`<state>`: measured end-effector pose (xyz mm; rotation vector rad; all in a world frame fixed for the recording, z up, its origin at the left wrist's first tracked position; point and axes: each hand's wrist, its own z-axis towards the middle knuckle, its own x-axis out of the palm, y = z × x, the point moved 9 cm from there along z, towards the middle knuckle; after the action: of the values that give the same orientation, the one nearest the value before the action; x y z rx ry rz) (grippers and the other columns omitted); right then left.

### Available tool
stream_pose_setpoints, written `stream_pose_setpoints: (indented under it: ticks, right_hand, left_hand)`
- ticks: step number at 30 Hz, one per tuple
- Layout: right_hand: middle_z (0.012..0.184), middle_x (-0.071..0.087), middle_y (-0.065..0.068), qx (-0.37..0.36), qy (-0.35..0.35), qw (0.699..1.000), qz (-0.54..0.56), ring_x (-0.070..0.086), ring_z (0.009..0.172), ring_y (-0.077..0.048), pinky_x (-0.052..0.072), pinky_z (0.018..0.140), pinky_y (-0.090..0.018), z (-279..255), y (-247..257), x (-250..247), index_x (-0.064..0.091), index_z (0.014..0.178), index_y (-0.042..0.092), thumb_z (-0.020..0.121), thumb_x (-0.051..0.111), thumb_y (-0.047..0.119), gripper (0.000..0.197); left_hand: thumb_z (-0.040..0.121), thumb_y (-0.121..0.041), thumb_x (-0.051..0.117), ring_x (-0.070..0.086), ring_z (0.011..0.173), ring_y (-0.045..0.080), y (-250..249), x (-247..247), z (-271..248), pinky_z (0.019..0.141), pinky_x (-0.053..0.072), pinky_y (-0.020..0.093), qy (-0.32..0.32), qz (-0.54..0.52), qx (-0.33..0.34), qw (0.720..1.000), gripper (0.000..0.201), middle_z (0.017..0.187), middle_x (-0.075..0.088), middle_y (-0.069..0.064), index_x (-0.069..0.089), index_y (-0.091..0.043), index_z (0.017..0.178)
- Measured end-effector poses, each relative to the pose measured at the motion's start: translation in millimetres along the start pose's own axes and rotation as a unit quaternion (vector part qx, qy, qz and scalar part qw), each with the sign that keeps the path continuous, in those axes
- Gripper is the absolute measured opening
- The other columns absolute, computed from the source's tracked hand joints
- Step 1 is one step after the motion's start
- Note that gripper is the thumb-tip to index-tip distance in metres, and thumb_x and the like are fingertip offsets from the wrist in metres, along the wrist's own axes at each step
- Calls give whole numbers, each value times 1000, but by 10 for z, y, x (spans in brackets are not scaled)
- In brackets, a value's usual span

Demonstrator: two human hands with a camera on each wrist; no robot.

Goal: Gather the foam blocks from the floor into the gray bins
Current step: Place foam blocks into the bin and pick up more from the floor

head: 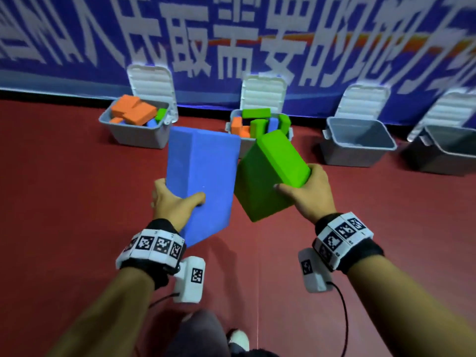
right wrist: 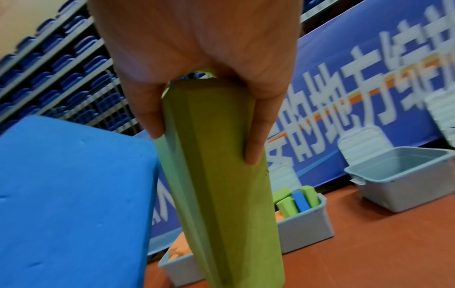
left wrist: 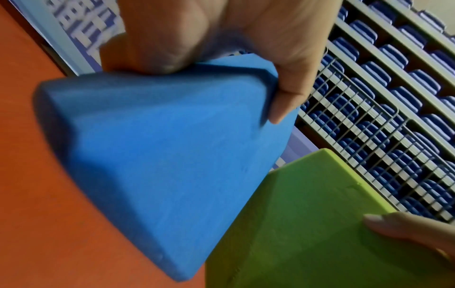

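My left hand (head: pixel 177 202) grips a large blue foam block (head: pixel 203 176) by its lower edge, thumb on the front face; the left wrist view shows the blue block (left wrist: pixel 160 152) pinched between thumb and fingers. My right hand (head: pixel 304 191) grips a green foam block (head: pixel 268 176) tilted left, its corner close to the blue one. The right wrist view has the green block (right wrist: pixel 221 185) held between thumb and fingers. Both blocks hang in the air in front of the gray bins. The second bin (head: pixel 229 124) holds orange, green and blue blocks and stands just behind the held blocks.
The far-left gray bin (head: pixel 134 136) is piled with orange blocks. Two gray bins at the right, one (head: pixel 358 150) and another (head: pixel 448 155), hold nothing. All have white lids leaning on a blue banner wall (head: pixel 231 34). Red floor (head: pixel 77 202) spreads all round.
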<state>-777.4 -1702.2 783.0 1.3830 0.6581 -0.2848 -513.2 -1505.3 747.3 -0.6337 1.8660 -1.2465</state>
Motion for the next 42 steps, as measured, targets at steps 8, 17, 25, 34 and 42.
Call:
stream_pose_setpoints:
  ticks: [8,17,25,34,42]
  right_hand:
    - [102,55,-2,84,-88,992,20,53,89,-16,36,72,-22,1009,-688,-681,48,114,9,62,87,25,67]
    - [105,57,-6,147,-131,980,5,53,90,-19,39,74,-26,2714,-1019,-732,47,117,7,62,87,22,70]
    - [99,55,-4,192,-157,968,29,53,87,-19,40,68,-24,3797,-1419,-1102,43,110,13,64,87,17,63]
    - [100,57,-4,213,-179,960,31,54,86,-19,37,62,-22,5078,-2613,-1970,43,106,17,60,88,20,64]
    - [97,57,-7,229,-185,955,42,57,87,-25,42,70,-31,6185,-3641,-3181,45,101,12,57,89,15,63]
  left_hand:
    - [69,-4,79,55,96,18,-772,1859,766,81,41,25,162,-37,61,984,76,110,56,-4,34,-23,128]
    - [60,-19,78,54,99,25,-1327,3093,2348,81,40,33,172,-48,23,984,72,121,52,6,32,-20,116]
    - [68,-33,78,56,105,14,-1966,4580,2898,88,40,29,258,-131,17,957,77,120,55,-8,34,-27,131]
    - [72,1,73,51,94,19,-2387,6639,3110,80,37,25,268,-11,32,963,72,114,49,3,30,-14,127]
    - [57,9,76,53,109,27,-2785,8272,3248,94,47,42,241,27,25,970,89,119,50,6,30,-20,128]
